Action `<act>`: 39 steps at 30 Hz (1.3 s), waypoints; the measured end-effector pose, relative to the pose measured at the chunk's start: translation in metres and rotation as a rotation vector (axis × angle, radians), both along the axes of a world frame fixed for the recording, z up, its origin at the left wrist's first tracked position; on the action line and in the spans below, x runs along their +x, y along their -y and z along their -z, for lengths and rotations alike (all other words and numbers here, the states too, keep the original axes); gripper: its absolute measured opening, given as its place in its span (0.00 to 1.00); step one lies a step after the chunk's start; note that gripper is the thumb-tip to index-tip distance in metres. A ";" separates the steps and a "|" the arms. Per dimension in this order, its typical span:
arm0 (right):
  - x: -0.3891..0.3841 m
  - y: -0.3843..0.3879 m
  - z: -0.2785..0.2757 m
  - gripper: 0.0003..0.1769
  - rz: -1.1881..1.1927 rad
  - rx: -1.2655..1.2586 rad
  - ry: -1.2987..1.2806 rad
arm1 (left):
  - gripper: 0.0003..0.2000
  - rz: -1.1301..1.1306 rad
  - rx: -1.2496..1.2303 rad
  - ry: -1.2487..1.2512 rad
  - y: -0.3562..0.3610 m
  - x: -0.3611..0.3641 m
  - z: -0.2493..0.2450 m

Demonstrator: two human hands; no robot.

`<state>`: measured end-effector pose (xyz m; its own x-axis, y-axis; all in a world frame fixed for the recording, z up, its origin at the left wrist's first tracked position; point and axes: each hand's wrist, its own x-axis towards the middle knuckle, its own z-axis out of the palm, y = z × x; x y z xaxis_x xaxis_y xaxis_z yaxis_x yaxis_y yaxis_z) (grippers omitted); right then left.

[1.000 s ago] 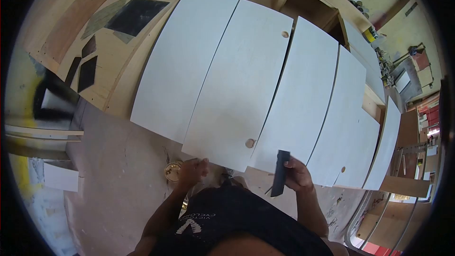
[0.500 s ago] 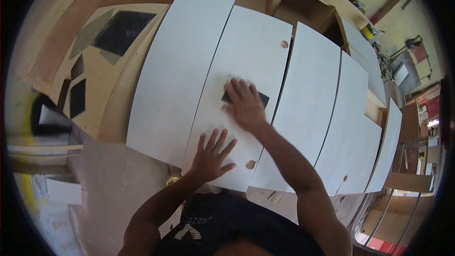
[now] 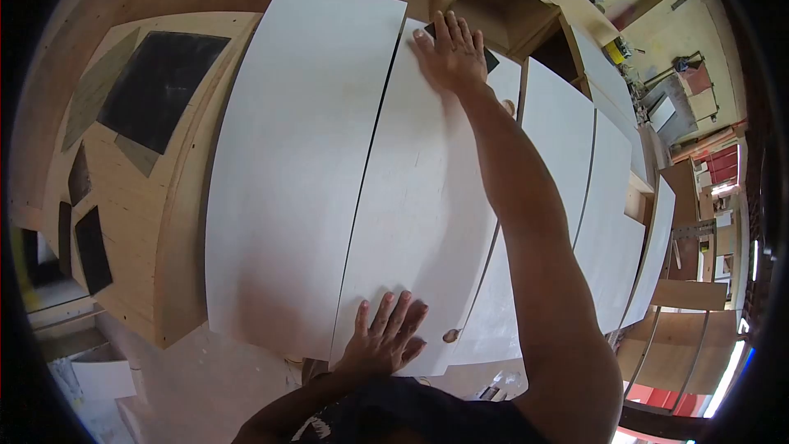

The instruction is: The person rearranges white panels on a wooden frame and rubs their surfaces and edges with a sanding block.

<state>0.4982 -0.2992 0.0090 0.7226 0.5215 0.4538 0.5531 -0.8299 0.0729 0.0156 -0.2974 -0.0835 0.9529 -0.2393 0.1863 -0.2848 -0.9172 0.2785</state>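
Note:
My right hand lies over a dark sheet of sandpaper at the far end of a white panel. Its fingers stretch forward across the sheet, and the palm hides most of it. Close to my body, my left hand rests with spread fingers on the near end of the same panel, holding nothing. Beside it on the right is a round hole in the panel. A second hole, near the far end, is partly covered by my right forearm.
Another white panel lies to the left, with more panels on the right, split by narrow gaps. A wooden board at far left bears a large dark sheet and smaller dark pieces. Open wooden cabinets stand behind.
My right hand has slid the sandpaper from mid-panel to the far end, the arm now extended. My left hand stays on the near end. The view has shifted forward.

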 end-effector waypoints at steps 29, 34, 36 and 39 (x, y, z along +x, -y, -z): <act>-0.186 0.053 0.028 0.43 -0.195 -0.259 -0.283 | 0.26 0.190 -0.395 -0.067 -0.033 -0.001 -0.016; -0.005 0.008 0.000 0.45 0.056 -0.015 -0.114 | 0.14 -0.382 -0.810 -0.016 -0.066 -0.090 -0.007; -0.001 0.005 0.000 0.46 0.073 -0.011 -0.106 | 0.14 -0.830 -0.979 -0.207 -0.087 -0.139 0.017; -0.003 0.003 -0.001 0.50 0.092 -0.008 -0.149 | 0.20 -1.240 -1.460 -0.414 -0.110 -0.152 0.010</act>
<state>0.4947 -0.3025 0.0104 0.8264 0.4532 0.3341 0.4802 -0.8771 0.0021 -0.1367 -0.1875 -0.0935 0.4750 0.5897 -0.6531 0.4997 0.4301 0.7518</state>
